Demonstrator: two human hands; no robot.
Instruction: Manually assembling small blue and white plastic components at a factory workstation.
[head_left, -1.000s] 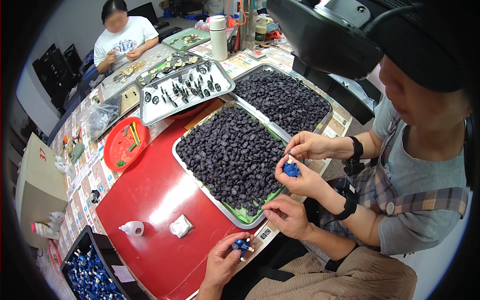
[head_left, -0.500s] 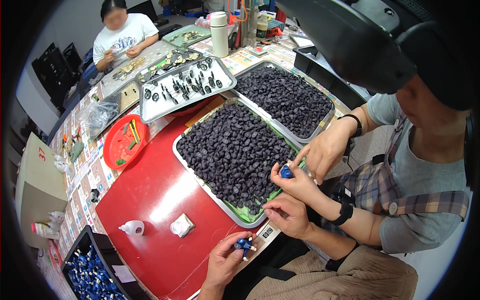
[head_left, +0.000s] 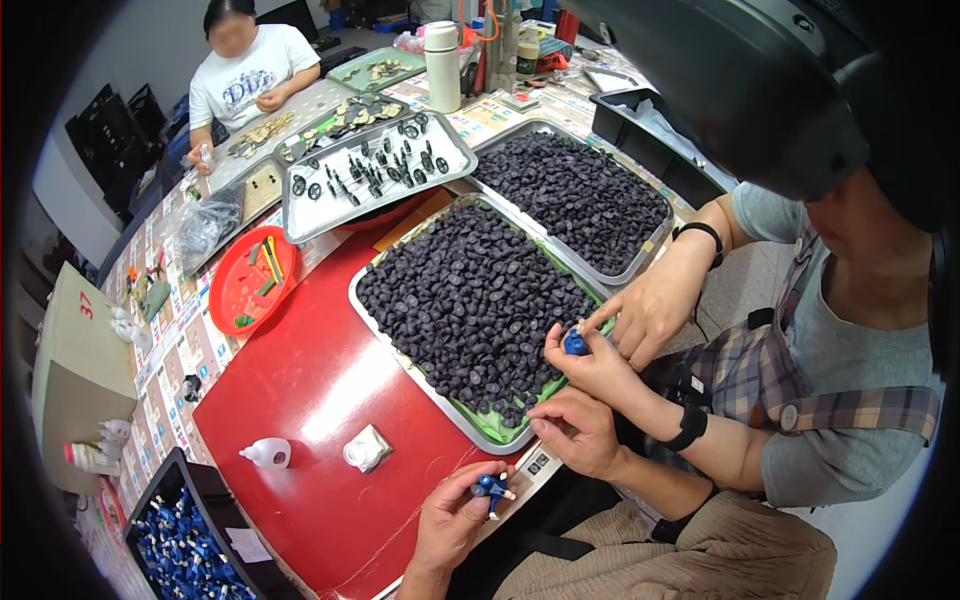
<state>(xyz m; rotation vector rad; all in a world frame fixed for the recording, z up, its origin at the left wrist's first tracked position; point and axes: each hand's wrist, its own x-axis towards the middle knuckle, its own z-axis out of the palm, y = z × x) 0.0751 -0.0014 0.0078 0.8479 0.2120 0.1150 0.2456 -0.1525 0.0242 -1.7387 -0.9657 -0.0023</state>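
My left hand (head_left: 450, 520) comes up from the lower edge and is shut on a small blue part (head_left: 490, 488) over the front edge of the red table (head_left: 300, 390). My right hand (head_left: 578, 432) rests with curled fingers at the near corner of a metal tray (head_left: 400, 350) heaped with small black pieces (head_left: 470, 300); I see nothing in it. Just above it, a co-worker's two hands (head_left: 625, 335) pinch a blue piece (head_left: 575, 343) at the tray's right rim.
A second tray of black pieces (head_left: 575, 195) and a tray of black parts (head_left: 370, 170) lie farther back. A red dish (head_left: 250, 285), white bottle (head_left: 268, 453), white block (head_left: 366, 448) and black bin of blue parts (head_left: 185, 545) are on the left. Another person sits far back.
My hands have hardly moved. The co-worker on the right has leaned in, and their upper hand has slid down toward the blue piece at the tray's rim.
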